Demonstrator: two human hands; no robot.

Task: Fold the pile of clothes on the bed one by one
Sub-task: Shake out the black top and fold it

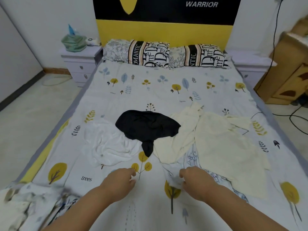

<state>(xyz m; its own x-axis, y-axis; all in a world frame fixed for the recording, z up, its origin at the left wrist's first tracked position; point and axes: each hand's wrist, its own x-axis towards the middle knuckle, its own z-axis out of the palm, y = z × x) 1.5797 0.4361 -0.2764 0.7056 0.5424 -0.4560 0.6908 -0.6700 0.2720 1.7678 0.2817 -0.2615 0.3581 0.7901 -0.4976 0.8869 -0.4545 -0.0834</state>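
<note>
Person's two bare arms reaching forward over bed (116,90) with tree-print sheet. Left hand (121,179) hovering, fingers loosely curled, holding nothing. Right hand (194,178) pinching edge of white printed garment (191,160). Black garment (146,127) lying across white garment (108,144) and cream garment (223,147). Two pillows (165,55) resting against yellow headboard (163,33).

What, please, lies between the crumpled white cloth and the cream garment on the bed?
In the head view, the black garment lies between the white cloth and the cream garment, overlapping both.

White nightstand (80,64), perhaps cardboard boxes (286,77)
</note>
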